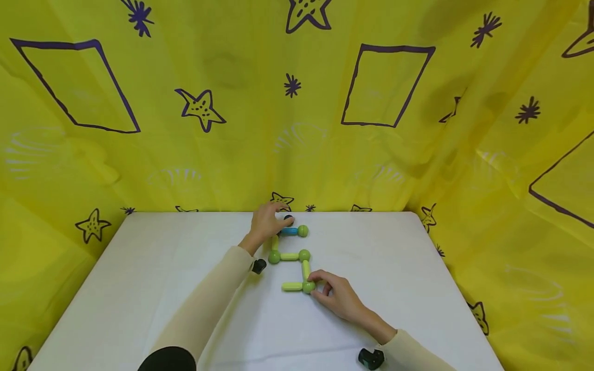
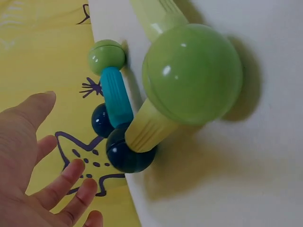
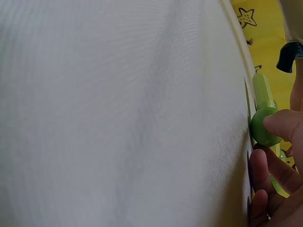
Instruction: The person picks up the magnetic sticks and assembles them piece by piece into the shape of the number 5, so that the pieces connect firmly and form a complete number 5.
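A zigzag of ball-and-rod toy pieces lies on the white table. At its far end a blue rod [image 1: 290, 232] joins a green ball [image 1: 303, 231] to a dark ball [image 2: 130, 150]. A second dark ball [image 1: 289, 220] sits just behind. My left hand [image 1: 265, 225] is over this far end; in the left wrist view its fingers are spread, apart from the balls. At the near corner, my right hand [image 1: 341, 299] pinches a green ball [image 1: 308, 287] between thumb and fingers. A light green rod [image 1: 292, 286] extends left from that ball.
The white table [image 1: 185, 304] meets a yellow curtain [image 1: 241, 154] with purple drawings at the back and sides. Dark wrist-worn devices [image 1: 371, 358] show near both sleeves. Middle green balls [image 1: 274, 256] and light green rods [image 1: 290, 256] link the zigzag.
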Available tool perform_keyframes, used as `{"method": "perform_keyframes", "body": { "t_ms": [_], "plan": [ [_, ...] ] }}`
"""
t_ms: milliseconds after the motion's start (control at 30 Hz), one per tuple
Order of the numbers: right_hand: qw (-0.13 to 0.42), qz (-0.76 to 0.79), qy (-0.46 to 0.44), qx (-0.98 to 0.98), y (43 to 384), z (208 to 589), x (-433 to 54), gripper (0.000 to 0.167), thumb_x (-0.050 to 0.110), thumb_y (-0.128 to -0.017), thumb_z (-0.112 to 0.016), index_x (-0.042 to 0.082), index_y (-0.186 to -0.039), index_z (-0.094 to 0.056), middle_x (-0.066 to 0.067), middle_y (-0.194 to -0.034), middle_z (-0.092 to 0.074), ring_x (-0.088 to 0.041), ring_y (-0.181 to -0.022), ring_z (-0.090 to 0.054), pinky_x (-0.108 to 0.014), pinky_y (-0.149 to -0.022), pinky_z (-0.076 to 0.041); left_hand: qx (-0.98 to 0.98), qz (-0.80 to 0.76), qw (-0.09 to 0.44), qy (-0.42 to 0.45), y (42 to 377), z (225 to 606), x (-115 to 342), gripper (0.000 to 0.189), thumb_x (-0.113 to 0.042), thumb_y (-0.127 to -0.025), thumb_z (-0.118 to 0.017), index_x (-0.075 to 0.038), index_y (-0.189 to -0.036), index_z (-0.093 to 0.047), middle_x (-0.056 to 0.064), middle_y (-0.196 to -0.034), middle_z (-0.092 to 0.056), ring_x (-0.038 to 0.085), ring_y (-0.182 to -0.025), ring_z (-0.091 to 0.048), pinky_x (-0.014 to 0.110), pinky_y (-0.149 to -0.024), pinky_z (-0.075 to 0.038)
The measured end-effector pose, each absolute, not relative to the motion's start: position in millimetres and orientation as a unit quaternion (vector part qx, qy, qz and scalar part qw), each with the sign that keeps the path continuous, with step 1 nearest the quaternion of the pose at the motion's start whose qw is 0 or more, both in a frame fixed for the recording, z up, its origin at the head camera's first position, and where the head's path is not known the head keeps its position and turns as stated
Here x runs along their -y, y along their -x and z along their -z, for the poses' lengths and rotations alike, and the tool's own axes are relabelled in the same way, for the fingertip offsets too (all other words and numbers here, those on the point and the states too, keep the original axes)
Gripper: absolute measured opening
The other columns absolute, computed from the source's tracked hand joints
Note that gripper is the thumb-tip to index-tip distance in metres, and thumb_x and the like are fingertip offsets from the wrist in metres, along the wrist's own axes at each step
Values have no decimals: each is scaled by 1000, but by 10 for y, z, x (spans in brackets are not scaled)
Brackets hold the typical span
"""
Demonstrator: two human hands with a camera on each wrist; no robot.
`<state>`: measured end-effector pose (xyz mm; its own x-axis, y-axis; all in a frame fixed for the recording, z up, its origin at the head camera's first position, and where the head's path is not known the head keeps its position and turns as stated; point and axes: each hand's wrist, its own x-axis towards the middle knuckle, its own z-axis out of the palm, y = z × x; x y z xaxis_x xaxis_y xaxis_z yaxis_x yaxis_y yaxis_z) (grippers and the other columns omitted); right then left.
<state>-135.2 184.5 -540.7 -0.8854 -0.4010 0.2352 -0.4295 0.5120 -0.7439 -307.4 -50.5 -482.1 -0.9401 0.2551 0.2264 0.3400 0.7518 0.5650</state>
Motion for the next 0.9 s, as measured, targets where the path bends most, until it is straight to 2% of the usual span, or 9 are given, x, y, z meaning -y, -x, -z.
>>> {"method": "perform_keyframes", "body": {
  "t_ms": [67,267,433,667,900],
  "plan": [
    [21,-432,-242,868,1355,5405,-1849,33,5,-89,-78,18,-119,-68,2,-111,-71,-1,-66,-54,-23,-60,-47,936,314,62,145,3107,4848,472,45,-34,-90,-80,-10,-127,-71,17,-118,-71,33,-104,-66,49,-85,-52],
    [33,-438,-244,864,1356,5411,-1855,33,3,-89,-78,17,-117,-69,-1,-109,-72,-1,-65,-53,-23,-59,-46,951,289,30,104,3159,4945,363,45,-35,-92,-77,-13,-130,-69,13,-118,-72,31,-108,-65,52,-94,-47],
    [24,-439,-241,865,1351,5424,-1839,32,5,-90,-78,17,-118,-68,0,-110,-72,-1,-64,-53,-22,-58,-46,959,268,34,83,3158,5003,294,43,-36,-92,-78,-13,-128,-70,10,-111,-73,28,-102,-64,51,-95,-45],
    [10,-441,-229,867,1327,5420,-1819,32,6,-90,-77,18,-118,-68,3,-111,-71,-2,-66,-54,-23,-60,-47,962,267,20,56,3186,5054,261,38,-35,-89,-82,-14,-119,-73,10,-120,-72,31,-110,-63,56,-100,-44],
    [26,-444,-238,863,1322,5396,-1831,32,4,-90,-77,16,-118,-68,1,-109,-71,-2,-65,-54,-22,-59,-46,960,275,5,44,3192,5010,247,39,-33,-89,-82,-12,-120,-73,12,-122,-71,32,-113,-63,53,-101,-44]
  ]
}}
